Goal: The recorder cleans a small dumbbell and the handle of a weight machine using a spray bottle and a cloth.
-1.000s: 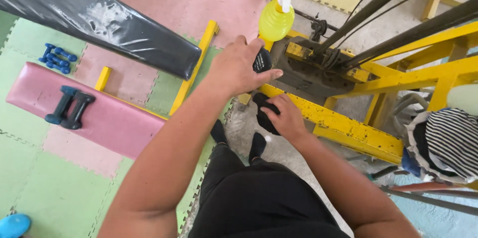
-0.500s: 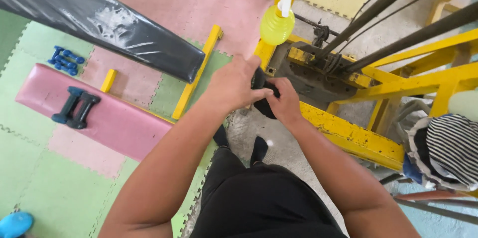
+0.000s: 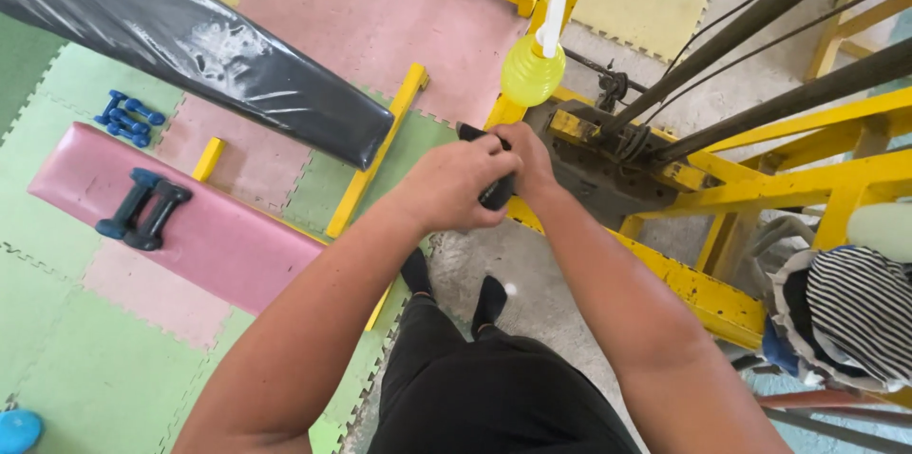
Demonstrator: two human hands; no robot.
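Foam floor tiles (image 3: 133, 340) spread beneath us. Our left hand (image 3: 454, 183) and right hand (image 3: 525, 158) both clench one black object (image 3: 494, 190) between them; at 12 o'clock hangs a yellow bottle (image 3: 532, 69).

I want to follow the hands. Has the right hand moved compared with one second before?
Yes. The right hand has gone up and away from the yellow frame beam, toward the yellow bottle, and now meets the left hand around a black object.
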